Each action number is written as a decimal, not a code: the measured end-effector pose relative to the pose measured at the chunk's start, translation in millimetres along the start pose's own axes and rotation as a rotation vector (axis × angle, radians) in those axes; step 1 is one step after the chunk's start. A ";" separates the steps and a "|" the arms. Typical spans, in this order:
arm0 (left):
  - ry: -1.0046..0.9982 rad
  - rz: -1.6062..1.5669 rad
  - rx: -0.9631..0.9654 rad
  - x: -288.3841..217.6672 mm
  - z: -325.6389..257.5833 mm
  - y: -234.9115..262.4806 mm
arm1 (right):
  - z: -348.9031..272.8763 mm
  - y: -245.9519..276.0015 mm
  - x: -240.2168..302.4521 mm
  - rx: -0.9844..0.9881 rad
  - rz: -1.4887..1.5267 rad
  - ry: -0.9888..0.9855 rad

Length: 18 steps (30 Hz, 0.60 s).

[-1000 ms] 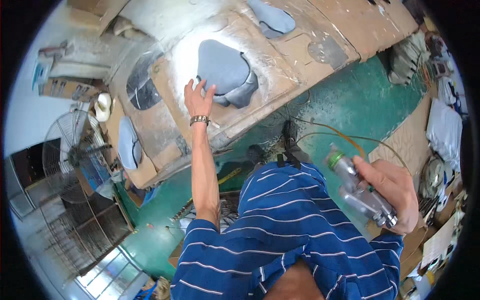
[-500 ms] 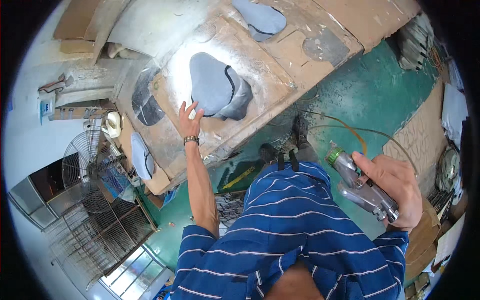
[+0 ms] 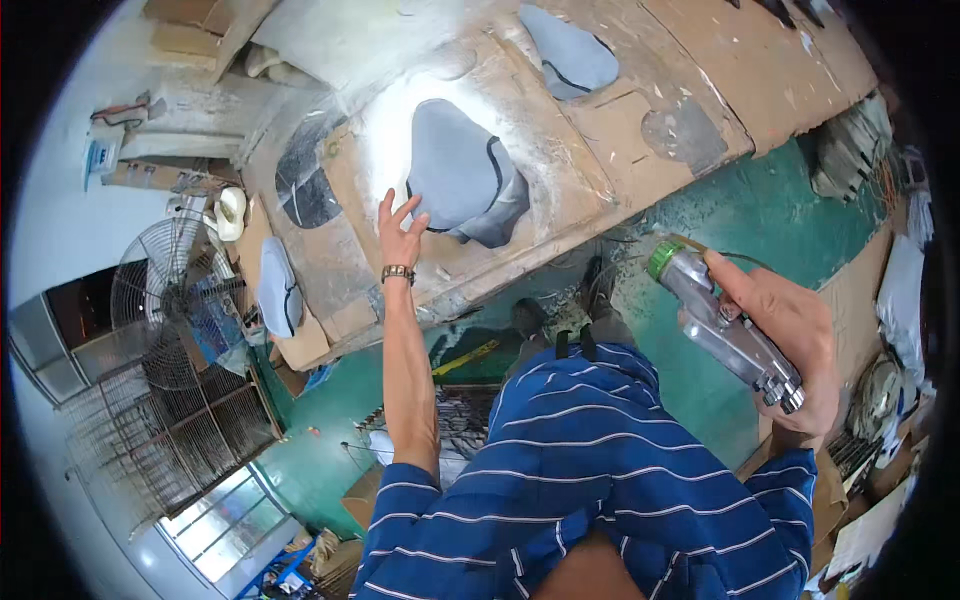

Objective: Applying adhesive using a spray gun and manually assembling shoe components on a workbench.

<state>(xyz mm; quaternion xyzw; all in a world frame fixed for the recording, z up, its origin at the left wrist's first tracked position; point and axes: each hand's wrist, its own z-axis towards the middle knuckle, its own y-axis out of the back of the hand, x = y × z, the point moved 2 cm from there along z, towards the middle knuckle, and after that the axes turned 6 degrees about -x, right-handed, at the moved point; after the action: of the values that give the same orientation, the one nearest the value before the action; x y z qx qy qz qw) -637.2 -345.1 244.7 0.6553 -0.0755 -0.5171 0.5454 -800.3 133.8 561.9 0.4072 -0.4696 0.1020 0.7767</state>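
A grey, pear-shaped padded piece (image 3: 455, 160) with a black curved trim lies on the cardboard-topped table, resting over a darker grey form (image 3: 503, 218). At its near left edge is my left hand (image 3: 403, 236), fingers spread; the fingertips are close to the edge, and whether they touch cannot be made out. My right hand (image 3: 790, 330) is wrapped round a metal spray gun (image 3: 722, 322) with a green ring at its front. The gun is held off to the right, over the floor and apart from the table.
Similar grey pieces lie at the table's far side (image 3: 570, 55) and left end (image 3: 278, 288). Dark patches (image 3: 308, 185) mark the cardboard. A wire-caged fan (image 3: 165, 300) stands at left. A hose (image 3: 730, 253) runs behind the gun. Bundled grey material (image 3: 852, 145) sits right of the table.
My view has turned slightly, so table and pieces appear further right. My left hand stays beside the grey piece. The spray gun, still in my right hand, points a little more upward in view.
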 end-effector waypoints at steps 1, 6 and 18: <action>-0.014 -0.088 0.024 -18.9 8.3 -13.9 | -0.8 5.6 9.1 0.006 -0.011 -0.013; 0.282 -0.561 -0.140 -4.7 -11.8 -22.5 | 17.9 -14.7 26.5 0.074 -0.033 0.046; 0.437 -0.769 -0.426 13.3 -115.0 -5.0 | 29.8 -41.3 55.4 0.222 -0.049 0.020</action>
<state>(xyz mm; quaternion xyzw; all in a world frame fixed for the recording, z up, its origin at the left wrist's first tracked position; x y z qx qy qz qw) -546.0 -278.7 217.9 0.6027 0.3957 -0.5352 0.4401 -767.4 72.9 591.5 0.5012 -0.4376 0.1382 0.7336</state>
